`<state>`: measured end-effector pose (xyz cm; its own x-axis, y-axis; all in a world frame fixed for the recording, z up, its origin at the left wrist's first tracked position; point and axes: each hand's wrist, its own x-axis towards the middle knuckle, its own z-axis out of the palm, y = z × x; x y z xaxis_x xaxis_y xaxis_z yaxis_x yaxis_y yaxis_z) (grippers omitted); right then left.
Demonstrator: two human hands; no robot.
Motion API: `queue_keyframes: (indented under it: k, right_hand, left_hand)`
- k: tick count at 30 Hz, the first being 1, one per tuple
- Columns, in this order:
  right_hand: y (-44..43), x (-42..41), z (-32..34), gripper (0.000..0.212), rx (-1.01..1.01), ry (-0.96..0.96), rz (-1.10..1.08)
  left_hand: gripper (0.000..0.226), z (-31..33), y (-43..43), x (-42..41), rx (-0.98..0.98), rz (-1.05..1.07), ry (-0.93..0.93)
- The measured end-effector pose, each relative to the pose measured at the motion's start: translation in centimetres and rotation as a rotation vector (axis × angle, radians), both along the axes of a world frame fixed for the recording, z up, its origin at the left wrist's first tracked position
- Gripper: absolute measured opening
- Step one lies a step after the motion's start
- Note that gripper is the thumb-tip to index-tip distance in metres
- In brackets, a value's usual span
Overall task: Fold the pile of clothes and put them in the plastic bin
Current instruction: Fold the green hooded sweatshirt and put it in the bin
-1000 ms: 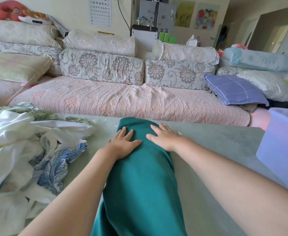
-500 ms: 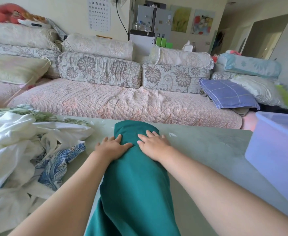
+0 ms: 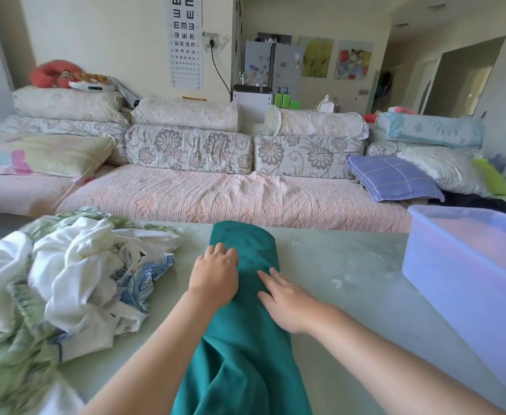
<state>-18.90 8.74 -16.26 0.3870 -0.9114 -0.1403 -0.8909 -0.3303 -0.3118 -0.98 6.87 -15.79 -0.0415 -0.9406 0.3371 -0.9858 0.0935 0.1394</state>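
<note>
I've got just the one view here, a wide-angle head camera looking forward and down over the desk point(image 3: 350, 265). Both forearms reach in from the bottom edge, very close to the lens. Beyond the desk's far edge it faces the sofa point(image 3: 215, 196) and the eye chart point(image 3: 185, 40) on the wall behind.

Pale green bench point(image 3: 335, 265) bearing three items: a rumpled pile of clothes point(image 3: 66, 283) at left, a long teal garment point(image 3: 245, 348) laid down the middle, and a translucent plastic bin point(image 3: 467, 265) at right.
</note>
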Motion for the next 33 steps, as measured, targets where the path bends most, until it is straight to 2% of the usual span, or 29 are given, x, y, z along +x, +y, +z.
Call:
queue_keyframes:
  k: [2,4,7,10,12,15,17,20,21,22,28,31,33]
  right_hand:
    - [1.9,0.0,0.6,0.063,-0.020,-0.013,-0.005]
    - [3.8,0.0,0.9,0.062,-0.029,-0.019,0.020]
    - [6.3,0.2,0.6,0.059,-0.049,-0.022,0.063]
    - [7.8,0.3,0.2,0.058,-0.046,-0.035,0.060]
    - [8.5,0.2,0.0,0.059,-0.034,-0.045,0.050]
    - [9.5,0.2,-0.1,0.060,-0.040,-0.043,0.048]
    - [10.1,0.3,-0.2,0.060,-0.049,-0.033,0.050]
    - [10.4,0.4,-0.3,0.059,-0.058,-0.005,0.052]
    - [10.4,0.5,-0.4,0.059,-0.064,-0.001,0.055]
    - [10.5,0.5,-0.3,0.060,-0.071,-0.005,0.057]
    - [10.7,0.8,-0.7,0.062,-0.080,0.031,0.070]
    - [10.9,0.5,-0.7,0.063,-0.066,0.104,0.070]
    - [11.0,0.4,-0.4,0.063,-0.075,0.106,0.067]
  left_hand:
    - [0.020,0.9,2.9,-0.4,0.031,0.064,0.162]
    - [0.029,1.2,5.8,-0.4,0.141,0.145,0.280]
    - [0.046,0.3,10.0,0.4,0.385,0.198,0.213]
    - [0.049,-0.4,12.6,0.8,0.656,0.129,0.214]
    - [0.040,-0.5,13.6,0.8,0.646,0.096,0.143]
    - [0.015,-0.6,14.5,0.7,0.479,0.101,0.147]
    - [0.012,-0.7,15.0,0.4,0.397,0.131,0.336]
    - [0.018,0.5,15.8,0.3,0.272,0.214,1.096]
    - [0.023,0.8,16.2,0.5,0.280,0.234,1.289]
    - [0.027,1.0,16.4,1.0,0.305,0.244,1.400]
    - [0.025,-0.1,16.9,3.0,0.346,0.314,1.410]
    - [0.026,0.8,18.1,3.3,0.669,0.258,1.515]
    - [0.019,1.3,18.9,4.0,0.788,0.134,1.448]
